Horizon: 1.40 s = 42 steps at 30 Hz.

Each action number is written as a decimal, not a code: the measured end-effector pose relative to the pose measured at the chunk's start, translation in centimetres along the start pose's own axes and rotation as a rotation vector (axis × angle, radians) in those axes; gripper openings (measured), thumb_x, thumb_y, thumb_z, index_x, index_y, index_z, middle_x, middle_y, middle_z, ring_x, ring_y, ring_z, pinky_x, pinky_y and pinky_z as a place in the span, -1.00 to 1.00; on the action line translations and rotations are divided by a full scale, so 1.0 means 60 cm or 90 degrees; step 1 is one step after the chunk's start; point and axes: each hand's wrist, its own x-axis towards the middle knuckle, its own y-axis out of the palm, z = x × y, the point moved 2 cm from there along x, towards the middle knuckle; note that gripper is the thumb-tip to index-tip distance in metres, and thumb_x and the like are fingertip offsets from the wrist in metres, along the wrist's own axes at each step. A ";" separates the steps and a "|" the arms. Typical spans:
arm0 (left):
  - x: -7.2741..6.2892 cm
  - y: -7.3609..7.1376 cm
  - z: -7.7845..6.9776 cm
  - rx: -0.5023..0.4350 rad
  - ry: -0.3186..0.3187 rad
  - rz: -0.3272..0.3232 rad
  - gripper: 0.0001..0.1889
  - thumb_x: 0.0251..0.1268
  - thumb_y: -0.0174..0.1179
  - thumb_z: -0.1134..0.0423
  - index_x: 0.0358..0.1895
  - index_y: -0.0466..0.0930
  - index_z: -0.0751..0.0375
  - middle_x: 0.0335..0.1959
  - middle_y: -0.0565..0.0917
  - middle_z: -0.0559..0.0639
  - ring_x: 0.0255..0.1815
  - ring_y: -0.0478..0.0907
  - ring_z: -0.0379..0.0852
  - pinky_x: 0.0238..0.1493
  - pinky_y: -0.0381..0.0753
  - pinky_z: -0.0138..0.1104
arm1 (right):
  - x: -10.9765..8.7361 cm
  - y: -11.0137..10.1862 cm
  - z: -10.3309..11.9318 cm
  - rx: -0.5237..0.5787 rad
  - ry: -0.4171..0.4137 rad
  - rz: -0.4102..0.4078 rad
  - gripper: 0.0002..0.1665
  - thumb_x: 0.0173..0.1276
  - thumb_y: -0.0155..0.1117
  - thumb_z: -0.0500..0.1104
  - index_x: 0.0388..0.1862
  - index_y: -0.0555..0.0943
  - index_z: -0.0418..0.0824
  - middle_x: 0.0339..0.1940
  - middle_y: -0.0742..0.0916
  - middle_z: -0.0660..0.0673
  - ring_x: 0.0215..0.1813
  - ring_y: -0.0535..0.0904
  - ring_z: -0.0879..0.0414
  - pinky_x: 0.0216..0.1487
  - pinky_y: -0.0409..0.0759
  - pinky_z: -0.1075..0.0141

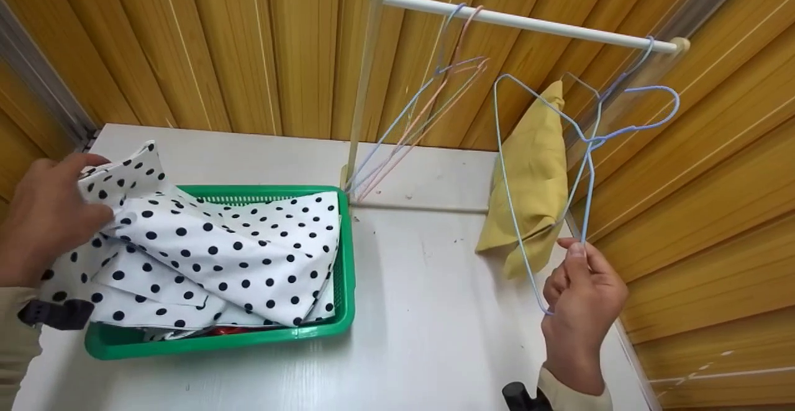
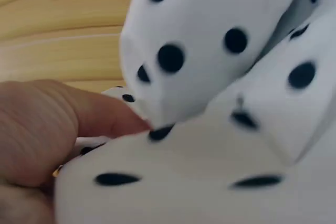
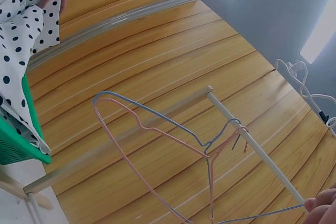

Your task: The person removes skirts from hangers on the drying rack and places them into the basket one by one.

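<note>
A white cloth with black spots (image 1: 217, 249) is piled in a green basket (image 1: 348, 262), with its left end spilled over the rim. At that end, a raised edge of the cloth is pinched by the fingers of the left hand (image 1: 53, 212). By the right hand (image 1: 584, 293), a blue hanger (image 1: 595, 143) is gripped along its wire, the fingers curled round it and the hook turned to the right. In the head view, a yellow cloth (image 1: 531, 175) is partly crossed by that wire (whether they touch cannot be told). The yellow cloth is hung near the right end of a rack's white rail (image 1: 528, 23). Farther left on the rail, 2 hangers are hung side by side, 1 blue (image 3: 157, 114) and 1 pink (image 3: 176, 139). The basket is set on a white worktop (image 1: 422, 311).
</note>
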 end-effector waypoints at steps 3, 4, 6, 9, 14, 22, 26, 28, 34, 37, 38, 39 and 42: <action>-0.037 0.000 -0.070 0.030 0.031 -0.017 -0.26 0.08 0.21 0.64 0.44 0.36 0.35 0.21 0.22 0.62 -0.06 0.26 0.48 -0.17 0.51 0.28 | 0.002 -0.001 -0.001 -0.002 -0.005 0.005 -0.74 0.58 0.16 -0.32 -0.30 0.68 -0.45 -0.82 0.31 0.04 -0.70 -0.16 0.09 -0.66 -0.32 0.28; -0.048 0.007 -0.086 0.035 0.051 -0.016 -0.29 0.07 0.21 0.66 0.40 0.39 0.37 0.20 0.22 0.62 -0.06 0.27 0.49 -0.19 0.54 0.28 | 0.003 -0.001 -0.001 -0.002 -0.007 0.008 -0.74 0.58 0.16 -0.32 -0.29 0.68 -0.46 -0.82 0.31 0.04 -0.70 -0.15 0.09 -0.67 -0.32 0.28; -0.064 0.029 -0.106 0.048 0.085 -0.006 -0.33 0.07 0.22 0.68 0.35 0.44 0.37 0.14 0.23 0.61 -0.07 0.26 0.49 -0.25 0.54 0.22 | 0.004 0.000 -0.002 -0.004 -0.010 0.010 -0.74 0.58 0.16 -0.32 -0.29 0.68 -0.47 -0.82 0.31 0.04 -0.71 -0.15 0.09 -0.67 -0.32 0.27; -0.081 0.064 -0.121 0.054 0.105 0.035 -0.42 0.16 0.19 0.61 0.33 0.48 0.39 0.14 0.24 0.61 -0.01 0.23 0.49 -0.27 0.50 0.13 | 0.004 0.000 -0.003 -0.008 -0.006 0.007 -0.74 0.57 0.17 -0.32 -0.27 0.67 -0.49 -0.82 0.31 0.03 -0.71 -0.13 0.09 -0.67 -0.30 0.27; -0.103 0.110 -0.121 0.048 0.094 0.202 -0.36 0.54 0.06 0.13 0.54 0.26 0.42 0.47 0.14 0.69 0.37 0.14 0.71 0.16 0.43 0.47 | 0.002 -0.001 -0.003 -0.018 0.007 -0.012 -0.75 0.58 0.16 -0.31 -0.26 0.67 -0.48 -0.81 0.31 0.03 -0.71 -0.12 0.10 -0.66 -0.30 0.26; -0.127 0.152 -0.118 0.066 0.060 0.368 -0.11 0.59 -0.02 -0.19 0.67 -0.12 0.33 0.60 -0.28 0.71 0.55 -0.36 0.80 0.31 -0.22 0.72 | 0.006 0.006 -0.006 -0.001 0.003 -0.017 -0.74 0.57 0.14 -0.35 -0.30 0.67 -0.48 -0.84 0.33 0.06 -0.69 -0.14 0.11 -0.66 -0.31 0.29; -0.130 0.165 -0.118 0.085 0.029 0.374 -0.15 0.61 -0.07 -0.16 0.69 -0.17 0.24 0.60 -0.38 0.68 0.56 -0.45 0.77 0.29 -0.28 0.75 | 0.007 0.008 -0.005 -0.009 -0.009 -0.031 -0.73 0.57 0.12 -0.36 -0.31 0.68 -0.47 -0.84 0.33 0.06 -0.71 -0.12 0.13 -0.67 -0.30 0.29; -0.134 0.169 -0.116 0.082 0.024 0.350 -0.16 0.61 -0.05 -0.15 0.69 -0.15 0.23 0.60 -0.39 0.67 0.57 -0.44 0.77 0.26 -0.27 0.76 | 0.009 0.009 -0.005 -0.021 -0.013 -0.034 -0.73 0.57 0.12 -0.37 -0.31 0.69 -0.45 -0.85 0.33 0.06 -0.74 -0.09 0.16 -0.67 -0.28 0.29; -0.152 0.170 -0.106 0.075 0.037 0.215 -0.12 0.55 0.06 -0.12 0.69 -0.11 0.24 0.62 -0.17 0.66 0.58 -0.21 0.74 0.32 -0.10 0.71 | 0.017 0.013 -0.004 -0.083 -0.022 -0.047 -0.74 0.57 0.12 -0.35 -0.28 0.69 -0.46 -0.86 0.34 0.05 -0.82 0.10 0.27 -0.71 -0.18 0.30; -0.165 0.167 -0.107 0.087 0.016 0.155 -0.03 0.48 0.15 -0.11 0.68 -0.15 0.35 0.61 -0.07 0.65 0.56 -0.10 0.73 0.36 -0.05 0.67 | 0.022 0.015 -0.005 -0.096 -0.018 -0.052 -0.74 0.58 0.12 -0.34 -0.26 0.69 -0.46 -0.86 0.34 0.05 -0.82 0.13 0.29 -0.71 -0.16 0.31; -0.169 0.165 -0.107 0.089 0.004 0.145 0.00 0.46 0.17 -0.11 0.67 -0.15 0.40 0.60 -0.06 0.65 0.55 -0.08 0.73 0.37 -0.04 0.66 | 0.024 0.017 -0.005 -0.100 -0.016 -0.052 -0.74 0.58 0.12 -0.34 -0.26 0.69 -0.46 -0.86 0.34 0.05 -0.82 0.13 0.30 -0.71 -0.16 0.31; -0.173 0.161 -0.108 0.091 -0.006 0.136 0.01 0.45 0.19 -0.11 0.65 -0.14 0.46 0.59 -0.05 0.67 0.54 -0.06 0.73 0.37 -0.01 0.66 | 0.025 0.018 -0.005 -0.104 -0.015 -0.052 -0.74 0.58 0.11 -0.34 -0.26 0.69 -0.45 -0.85 0.34 0.05 -0.82 0.13 0.30 -0.71 -0.15 0.31; -0.179 0.142 -0.105 0.094 -0.015 0.119 0.03 0.45 0.19 -0.12 0.59 -0.09 0.62 0.55 0.00 0.71 0.50 0.02 0.73 0.35 0.12 0.61 | 0.032 0.023 -0.005 -0.121 -0.018 -0.052 -0.73 0.58 0.11 -0.34 -0.28 0.70 -0.40 -0.85 0.34 0.05 -0.82 0.14 0.31 -0.74 -0.10 0.35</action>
